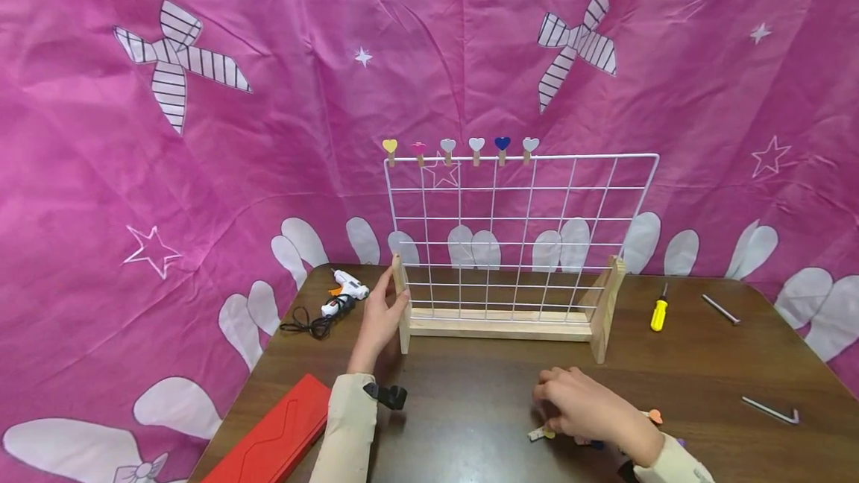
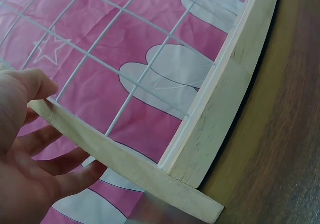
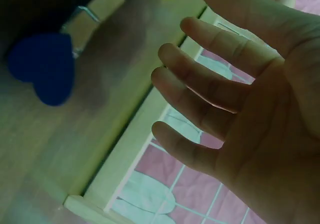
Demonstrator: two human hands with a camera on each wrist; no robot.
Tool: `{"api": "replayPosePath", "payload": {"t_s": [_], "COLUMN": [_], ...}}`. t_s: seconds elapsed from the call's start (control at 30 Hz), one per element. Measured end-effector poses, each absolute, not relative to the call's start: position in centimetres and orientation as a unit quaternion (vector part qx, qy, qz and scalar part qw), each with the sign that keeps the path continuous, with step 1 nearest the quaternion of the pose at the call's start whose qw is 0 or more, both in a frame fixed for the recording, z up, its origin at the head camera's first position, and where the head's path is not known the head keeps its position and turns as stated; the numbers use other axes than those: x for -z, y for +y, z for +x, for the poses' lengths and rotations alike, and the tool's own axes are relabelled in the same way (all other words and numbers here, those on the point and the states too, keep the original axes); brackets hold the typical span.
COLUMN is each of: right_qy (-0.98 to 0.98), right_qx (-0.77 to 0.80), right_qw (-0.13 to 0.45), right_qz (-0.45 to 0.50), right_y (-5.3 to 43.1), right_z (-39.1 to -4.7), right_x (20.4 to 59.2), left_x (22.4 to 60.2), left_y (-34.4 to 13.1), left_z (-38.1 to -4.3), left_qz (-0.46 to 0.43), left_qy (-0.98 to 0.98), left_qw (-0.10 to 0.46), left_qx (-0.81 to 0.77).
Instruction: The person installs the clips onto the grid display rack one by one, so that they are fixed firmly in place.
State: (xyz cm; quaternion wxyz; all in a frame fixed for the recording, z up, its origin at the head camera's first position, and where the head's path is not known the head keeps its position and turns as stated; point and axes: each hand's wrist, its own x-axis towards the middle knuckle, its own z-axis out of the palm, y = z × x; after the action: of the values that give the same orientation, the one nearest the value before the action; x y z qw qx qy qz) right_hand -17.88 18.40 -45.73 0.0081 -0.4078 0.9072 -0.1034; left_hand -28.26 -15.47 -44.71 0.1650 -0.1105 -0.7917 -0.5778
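A white wire grid stand [image 1: 503,328] with a wooden base rises on the brown table. My left hand [image 1: 384,317] grips its left wooden post [image 2: 95,146], thumb in front and fingers behind. Along the left part of the grid's top wire sit several small heart clothespins, from a yellow heart clothespin [image 1: 390,146] to a white heart clothespin [image 1: 531,145]. My right hand [image 1: 587,405] is over loose clothespins on the table, its fingers relaxed and holding nothing. Around it lie a blue heart clothespin [image 3: 45,66], an orange heart clothespin [image 1: 655,416] and a yellow one [image 1: 539,434], partly hidden.
A white glue gun [image 1: 350,285] with a black cord lies at the back left. A red box [image 1: 275,431] lies at front left. On the right are a yellow screwdriver [image 1: 660,314], a metal rod [image 1: 721,309] and a bent-ended rod [image 1: 770,410]. Pink cloth [image 1: 470,36] hangs behind.
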Motion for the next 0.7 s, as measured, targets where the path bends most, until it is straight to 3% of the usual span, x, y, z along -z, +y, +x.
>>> {"api": "replayPosePath", "payload": {"t_s": [0.7], "right_qy": [0.9], "right_qx": [0.121], "right_qw": [0.021], "right_qz": [-0.417], "right_y": [18.1], "right_z": [-18.2], "right_x": [47.3], "left_x": [45.4], "left_y": [-15.3], "left_z": [-29.5], "left_qz": [-0.087], "left_qy": [-0.776], "left_qw": [0.173], "left_qx": [0.6]}}
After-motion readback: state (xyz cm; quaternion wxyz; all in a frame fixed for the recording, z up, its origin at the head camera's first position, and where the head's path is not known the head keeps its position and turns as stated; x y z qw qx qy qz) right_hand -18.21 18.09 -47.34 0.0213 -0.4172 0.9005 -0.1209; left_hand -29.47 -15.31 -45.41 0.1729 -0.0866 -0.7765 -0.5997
